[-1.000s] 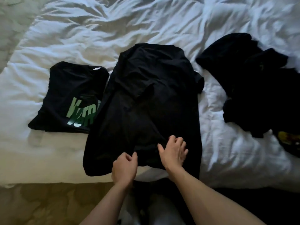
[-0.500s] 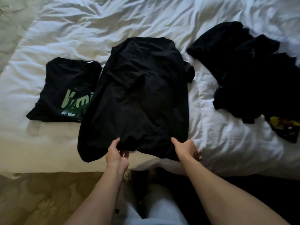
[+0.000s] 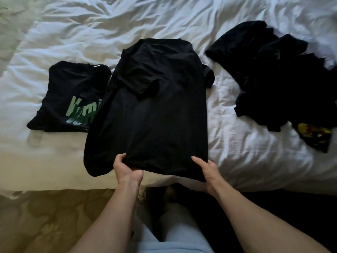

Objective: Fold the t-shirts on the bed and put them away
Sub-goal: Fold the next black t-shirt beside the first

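Note:
A plain black t-shirt (image 3: pixel 155 110) lies lengthwise on the white bed (image 3: pixel 246 152), its sides folded in and one sleeve lying across the chest. My left hand (image 3: pixel 126 170) grips its bottom hem at the left, thumb on top. My right hand (image 3: pixel 207 170) holds the hem at the right corner. To the left lies a folded black t-shirt with green lettering (image 3: pixel 73 99), partly under the plain shirt's edge. A heap of unfolded black t-shirts (image 3: pixel 273 70) sits at the right.
A dark garment with a yellow print (image 3: pixel 315 136) lies at the heap's near end. The bed's near edge runs just below my hands, with patterned carpet (image 3: pixel 45 220) to the left and my legs in light trousers (image 3: pixel 175 234) underneath.
Both hands moved apart from the middle of the hem to its two ends and took hold of it. The shirt's lower edge is now drawn flatter and straighter.

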